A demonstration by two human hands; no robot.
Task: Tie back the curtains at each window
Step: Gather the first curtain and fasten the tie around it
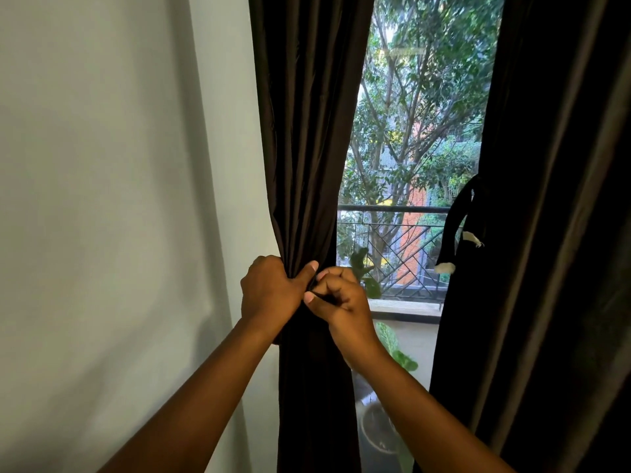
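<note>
A dark brown left curtain (307,131) hangs gathered into a narrow bunch beside the window. My left hand (269,291) grips the bunch at its waist, thumb across the front folds. My right hand (341,298) sits just to the right, touching the left, with fingers curled and pinching a thin dark strip, apparently the tie-back, against the bunch. The right curtain (553,199) hangs at the right with a dark tie-back band (456,220) looped on its inner edge, white tips dangling.
A plain pale wall (112,199) fills the left. Between the curtains the window glass (409,165) shows trees and a metal balcony railing (396,247). A potted leafy plant (392,343) stands low behind the glass.
</note>
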